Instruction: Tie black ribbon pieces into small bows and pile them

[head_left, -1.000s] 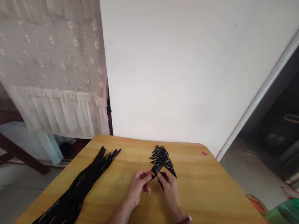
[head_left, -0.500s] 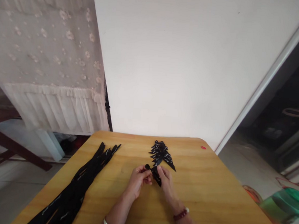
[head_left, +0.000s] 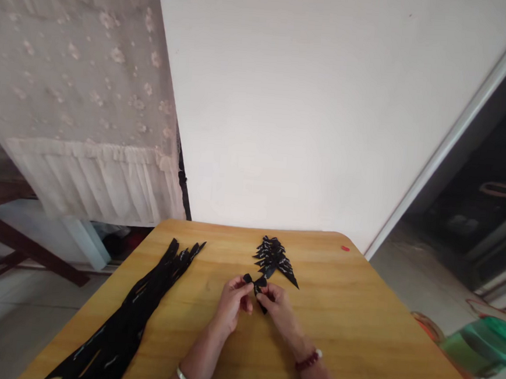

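Near the middle of the wooden table (head_left: 320, 335), both hands pinch one small black ribbon bow (head_left: 255, 282). My left hand (head_left: 232, 299) grips its left side between thumb and fingers. On the right, my right hand (head_left: 277, 307) pinches it near the centre, and a ribbon tail hangs below the fingers. Just beyond the hands lies an overlapping row of black bows with white marks (head_left: 270, 254), tails spread outward. A long bundle of loose black ribbon strips (head_left: 138, 309) stretches along the table's left side.
A small red object (head_left: 345, 249) lies near the far right corner of the table. The far edge meets a white wall (head_left: 277, 109). A lace curtain (head_left: 94, 95) hangs at the left; a green container (head_left: 481, 347) stands beyond the right edge.
My right hand's fingers have shifted from the ribbon's right end in toward the centre. Two loops now show at the top of the bow. The other ribbons have stayed put.
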The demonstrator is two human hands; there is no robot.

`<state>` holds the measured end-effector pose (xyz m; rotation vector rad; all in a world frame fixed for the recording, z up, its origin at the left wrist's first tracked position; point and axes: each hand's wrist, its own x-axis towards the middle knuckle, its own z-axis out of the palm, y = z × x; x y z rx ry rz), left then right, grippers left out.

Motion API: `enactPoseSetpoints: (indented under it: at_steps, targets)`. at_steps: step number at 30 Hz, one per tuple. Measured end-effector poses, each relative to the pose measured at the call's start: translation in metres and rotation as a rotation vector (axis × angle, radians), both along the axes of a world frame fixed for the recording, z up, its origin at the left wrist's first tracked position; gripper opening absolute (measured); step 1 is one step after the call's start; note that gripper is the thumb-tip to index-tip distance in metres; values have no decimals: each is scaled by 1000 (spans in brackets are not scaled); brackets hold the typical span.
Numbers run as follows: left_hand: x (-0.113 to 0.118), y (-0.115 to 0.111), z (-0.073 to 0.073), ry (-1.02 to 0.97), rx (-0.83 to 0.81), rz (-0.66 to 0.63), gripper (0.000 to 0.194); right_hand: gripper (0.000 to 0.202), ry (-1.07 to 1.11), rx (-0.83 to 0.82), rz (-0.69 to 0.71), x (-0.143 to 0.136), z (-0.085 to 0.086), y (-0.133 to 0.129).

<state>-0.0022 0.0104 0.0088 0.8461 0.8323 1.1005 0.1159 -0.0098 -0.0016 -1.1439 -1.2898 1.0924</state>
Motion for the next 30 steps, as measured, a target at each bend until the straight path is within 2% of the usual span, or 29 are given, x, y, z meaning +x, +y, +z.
enactPoseSetpoints:
  at_steps: [6,9,14,17,19,25,30]
  targets:
    - [1,-1,-1,-50,-119,27,24,11,-172,60,-89,-1,-8,1]
    - [0,0,-2,-92,-166,50,25,8,-209,66,-80,0,-8,0]
    - [-1,2,-1,-100,-178,48,19,10,-23,22,-45,4,0,-2]
    - [-1,1,-1,-84,-174,34,18,18,148,-47,-95,4,4,-3]
    - [0,0,-2,-72,-165,18,17,25,180,-42,-126,3,5,-4]
    - [3,-2,-4,-37,-116,-9,15,24,76,56,-152,0,5,-4]
    - [6,-3,-3,4,-113,-19,19,23,-41,100,-235,1,1,-1]
